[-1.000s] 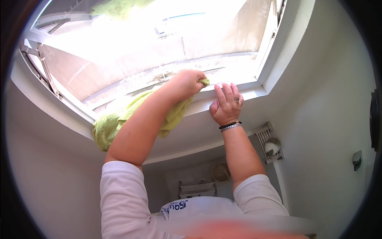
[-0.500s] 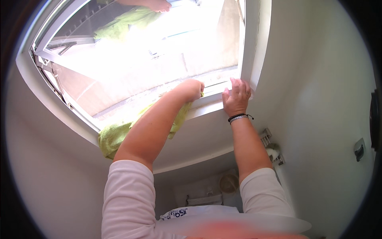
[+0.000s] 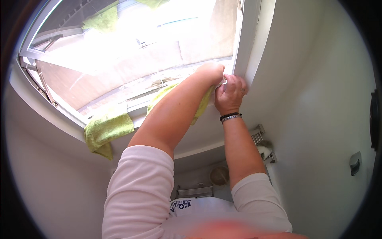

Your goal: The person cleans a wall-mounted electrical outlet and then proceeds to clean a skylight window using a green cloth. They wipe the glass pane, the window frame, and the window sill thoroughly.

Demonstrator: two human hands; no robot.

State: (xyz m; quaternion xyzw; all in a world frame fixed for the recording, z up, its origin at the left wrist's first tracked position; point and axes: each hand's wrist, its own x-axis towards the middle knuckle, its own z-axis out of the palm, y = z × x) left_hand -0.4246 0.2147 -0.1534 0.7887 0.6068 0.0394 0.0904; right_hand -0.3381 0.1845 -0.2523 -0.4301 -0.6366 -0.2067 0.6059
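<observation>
- Sleeves of pale pink fabric cover both upper arms nearest the camera, leaving the forearms bare as they reach up toward the window.
- Below the arms, a round beige container (image 3: 219, 174) and a metal rack (image 3: 262, 145) on the wall sit low down, well apart from the work.
- Right hand (image 3: 230, 94), with a dark and silver bracelet (image 3: 230, 117) at the wrist, has its fingers curled against the white window frame (image 3: 243, 47), apparently to brace the body.
- Left hand (image 3: 211, 72) is clenched on a yellow-green microfibre cloth (image 3: 201, 105) and presses it into the lower corner where sill meets frame, just beside the right hand; the loose end hangs under the forearm.
- Second yellow-green cloth (image 3: 106, 129) lies draped over the white sill (image 3: 71, 119) to the left, well apart from both hands, within easy reach.
- Farthest off, the pane is washed out by sunlight; green patches near its top look like cloth, but this cannot be told.
</observation>
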